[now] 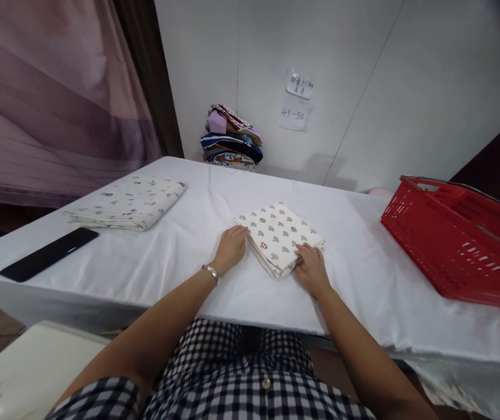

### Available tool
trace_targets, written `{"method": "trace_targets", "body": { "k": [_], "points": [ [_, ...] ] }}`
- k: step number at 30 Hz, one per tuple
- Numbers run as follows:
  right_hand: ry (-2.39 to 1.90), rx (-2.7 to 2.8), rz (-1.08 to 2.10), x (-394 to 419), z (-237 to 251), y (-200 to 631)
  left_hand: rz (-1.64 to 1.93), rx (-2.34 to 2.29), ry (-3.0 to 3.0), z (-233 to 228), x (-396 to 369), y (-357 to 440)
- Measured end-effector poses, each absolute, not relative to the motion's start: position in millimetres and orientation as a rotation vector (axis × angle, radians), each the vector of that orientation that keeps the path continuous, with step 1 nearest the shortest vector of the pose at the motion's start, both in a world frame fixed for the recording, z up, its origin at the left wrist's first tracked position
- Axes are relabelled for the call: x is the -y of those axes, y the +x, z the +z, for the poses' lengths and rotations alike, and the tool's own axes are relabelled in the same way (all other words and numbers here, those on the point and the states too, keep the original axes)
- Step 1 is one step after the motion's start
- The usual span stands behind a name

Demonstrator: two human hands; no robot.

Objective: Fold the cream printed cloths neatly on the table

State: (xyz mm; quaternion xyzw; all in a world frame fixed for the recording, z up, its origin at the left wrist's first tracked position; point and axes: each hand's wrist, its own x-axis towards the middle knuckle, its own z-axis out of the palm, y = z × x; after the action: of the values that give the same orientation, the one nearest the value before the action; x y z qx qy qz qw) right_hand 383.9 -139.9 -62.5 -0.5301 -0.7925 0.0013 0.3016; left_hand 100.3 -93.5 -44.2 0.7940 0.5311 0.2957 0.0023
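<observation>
A folded white cloth (278,230) with a print of grey, green and red mushroom-like shapes lies on the white-covered table (197,256), turned corner towards me. My left hand (231,248) grips its left edge near the corner, fingers close together and curled at the fabric. At the lower right edge, my right hand (312,269) pinches the layers, fingertips on top and thumb partly hidden beside the fold. Several layers show along the near edge. A second folded white cloth (133,201) with a grey print rests to the left, apart from my hands.
A black flat slab (51,254) lies at the table's left front. On the right stands a red plastic basket (460,245). Beyond the far edge, a stack of folded fabrics (232,140) sits against the wall, near paper notes (294,114). A pinkish curtain (52,99) hangs at left.
</observation>
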Motion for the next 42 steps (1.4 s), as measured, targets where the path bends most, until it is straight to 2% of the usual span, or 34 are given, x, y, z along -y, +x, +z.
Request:
{"method": "trace_targets", "body": {
  "k": [12,31,36,42],
  "points": [
    [-1.367,2.074,0.015,138,-68,383,0.772,-1.751,2.449,-36,33,78],
    [-1.402,2.103,0.009,137,-63,381,0.487,-2.096,2.135,-24,22,75],
    [-1.395,2.097,0.014,138,-60,379,0.562,-2.013,2.084,-24,24,71],
    [-1.383,2.091,-0.010,138,-62,378,0.864,-1.810,2.286,-27,36,87]
  ]
}}
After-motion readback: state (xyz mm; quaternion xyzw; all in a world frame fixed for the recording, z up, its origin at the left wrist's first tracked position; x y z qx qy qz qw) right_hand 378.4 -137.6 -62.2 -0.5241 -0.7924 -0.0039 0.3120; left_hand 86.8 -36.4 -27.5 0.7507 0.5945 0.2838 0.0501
